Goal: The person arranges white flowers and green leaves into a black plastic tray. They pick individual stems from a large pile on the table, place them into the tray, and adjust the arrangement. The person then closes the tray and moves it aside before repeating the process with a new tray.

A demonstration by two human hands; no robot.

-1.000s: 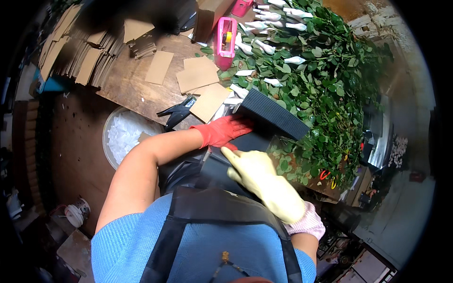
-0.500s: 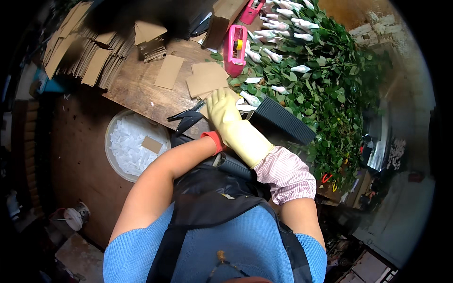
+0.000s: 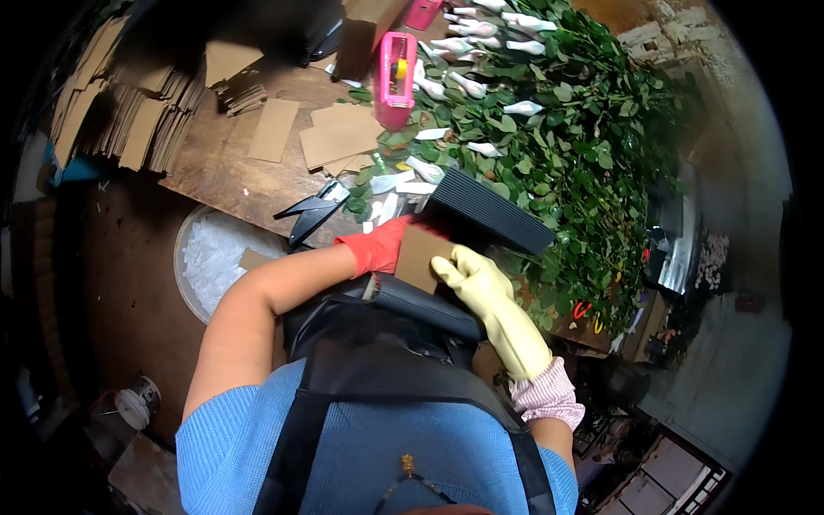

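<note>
A brown cardboard piece (image 3: pixel 418 260) stands tilted in front of me, between two black ribbed panels. My right hand (image 3: pixel 477 276), in a long yellow rubber glove, is closed on its right edge. My left hand (image 3: pixel 380 247), in a red glove, reaches in at its left side; the fingers are hidden behind the cardboard. One ribbed panel (image 3: pixel 493 211) slants beyond my hands, and the nearer panel (image 3: pixel 429 307) lies close to my apron. White-wrapped flower heads (image 3: pixel 426 169) lie just past the left hand. A black stapler (image 3: pixel 314 209) rests on the table at its left.
Loose cardboard sheets (image 3: pixel 342 137) and a pink tape dispenser (image 3: pixel 396 81) lie on the wooden table (image 3: pixel 215 163). Leafy stems with wrapped heads (image 3: pixel 566 163) pile up at the right. A round tub of white slips (image 3: pixel 215 262) stands at the left below the table edge. Cardboard stacks (image 3: pixel 142 129) fill the far left.
My right hand has come back from the loose sheets toward me, bringing a cardboard piece between the ribbed panels. The red-gloved left hand, mostly covered before, now shows more. The whole view has shifted slightly.
</note>
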